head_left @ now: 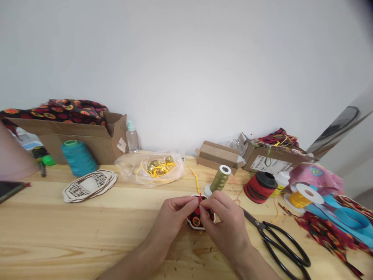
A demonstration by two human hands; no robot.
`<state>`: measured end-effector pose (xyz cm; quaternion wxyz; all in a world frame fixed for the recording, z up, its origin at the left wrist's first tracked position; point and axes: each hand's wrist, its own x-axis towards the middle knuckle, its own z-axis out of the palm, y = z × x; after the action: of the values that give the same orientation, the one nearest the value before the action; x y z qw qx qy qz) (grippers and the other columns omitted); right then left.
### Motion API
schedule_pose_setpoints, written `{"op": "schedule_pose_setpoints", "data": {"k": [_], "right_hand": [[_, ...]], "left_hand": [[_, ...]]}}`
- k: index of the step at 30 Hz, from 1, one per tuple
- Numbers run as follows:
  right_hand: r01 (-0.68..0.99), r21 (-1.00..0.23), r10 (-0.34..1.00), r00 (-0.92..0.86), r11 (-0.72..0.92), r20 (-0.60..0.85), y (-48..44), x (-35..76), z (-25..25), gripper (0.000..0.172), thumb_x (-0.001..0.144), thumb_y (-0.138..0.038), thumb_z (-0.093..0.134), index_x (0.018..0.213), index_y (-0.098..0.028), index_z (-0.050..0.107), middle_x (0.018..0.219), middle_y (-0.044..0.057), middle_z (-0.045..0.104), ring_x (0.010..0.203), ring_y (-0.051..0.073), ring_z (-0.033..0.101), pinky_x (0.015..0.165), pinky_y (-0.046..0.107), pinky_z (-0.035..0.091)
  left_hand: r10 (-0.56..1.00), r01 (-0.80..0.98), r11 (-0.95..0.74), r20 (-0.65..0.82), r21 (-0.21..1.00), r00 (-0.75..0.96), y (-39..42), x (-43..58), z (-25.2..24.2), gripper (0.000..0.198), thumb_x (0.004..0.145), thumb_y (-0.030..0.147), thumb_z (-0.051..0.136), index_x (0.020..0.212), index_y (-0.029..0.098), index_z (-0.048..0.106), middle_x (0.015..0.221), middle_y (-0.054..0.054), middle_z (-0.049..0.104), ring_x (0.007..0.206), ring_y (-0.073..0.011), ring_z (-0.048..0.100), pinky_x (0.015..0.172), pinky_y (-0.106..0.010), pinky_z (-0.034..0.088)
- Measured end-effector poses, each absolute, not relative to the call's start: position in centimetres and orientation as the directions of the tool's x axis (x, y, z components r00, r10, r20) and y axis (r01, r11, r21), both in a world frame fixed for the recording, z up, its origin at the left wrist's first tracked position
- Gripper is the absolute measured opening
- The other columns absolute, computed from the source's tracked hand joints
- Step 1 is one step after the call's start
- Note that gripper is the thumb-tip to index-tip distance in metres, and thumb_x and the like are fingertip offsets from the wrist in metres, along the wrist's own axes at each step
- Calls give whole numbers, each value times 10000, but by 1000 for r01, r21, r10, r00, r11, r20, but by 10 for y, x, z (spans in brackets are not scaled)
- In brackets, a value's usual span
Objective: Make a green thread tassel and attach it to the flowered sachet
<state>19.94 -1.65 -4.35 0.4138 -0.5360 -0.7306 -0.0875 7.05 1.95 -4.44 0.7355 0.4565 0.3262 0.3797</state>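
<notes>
A small patterned fabric ornament [196,222] with a pale wooden rim lies on the table between my hands. At its top edge is a short red cord [200,197], and a twisted yellow cord [197,183] runs away from there. My left hand [170,217] is closed, thumb and index finger pinching at the red cord from the left. From the right, my right hand [227,225] pinches at the same spot and covers part of the ornament. Their fingertips nearly meet, so the exact hold is partly hidden. A small yellow loop shows at the ornament's lower edge.
Large black scissors [262,226] lie right of my right hand. An olive thread spool [220,179], a red cord spool [260,187] and a yellow spool [300,197] stand beyond. Leftward are cut wooden plates [90,186], a teal thread cone [78,158] and a plastic bag of bells [159,169].
</notes>
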Motion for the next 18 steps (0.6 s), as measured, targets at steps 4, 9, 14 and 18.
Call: {"op": "schedule_pose_setpoints", "data": {"k": [4, 9, 14, 18], "right_hand": [[911, -149, 676, -169, 385, 717, -17, 200, -44, 238, 788, -129, 448, 581, -169, 559, 548, 15, 489, 527, 118, 415, 474, 231, 272], [936, 87, 652, -302, 341, 696, -20, 199, -48, 266, 815, -132, 432, 562, -179, 499, 559, 4, 458, 543, 132, 368, 472, 268, 203], [933, 163, 600, -333, 319, 728, -23, 194, -46, 255, 830, -142, 427, 587, -175, 497, 558, 2, 444, 546, 144, 342, 484, 282, 185], [940, 164, 604, -320, 299, 730, -26, 191, -44, 215, 830, -148, 434, 641, -169, 534, 568, 6, 467, 548, 148, 346, 496, 286, 193]], "left_hand": [[842, -220, 333, -184, 917, 508, 19, 70, -50, 249, 696, 362, 609, 622, 125, 634, 499, 46, 445, 473, -56, 283, 430, -176, 204], [828, -267, 369, -185, 890, 529, 21, 72, -57, 259, 718, 354, 591, 594, 130, 555, 531, 47, 365, 513, -69, 266, 439, -196, 170], [823, -266, 396, -210, 879, 528, 20, 72, -54, 239, 721, 341, 586, 628, 121, 572, 547, 33, 413, 519, -72, 299, 442, -200, 186], [817, -297, 425, -222, 855, 532, 20, 72, -54, 234, 716, 330, 598, 630, 114, 572, 554, 31, 419, 524, -68, 315, 444, -193, 194]]}}
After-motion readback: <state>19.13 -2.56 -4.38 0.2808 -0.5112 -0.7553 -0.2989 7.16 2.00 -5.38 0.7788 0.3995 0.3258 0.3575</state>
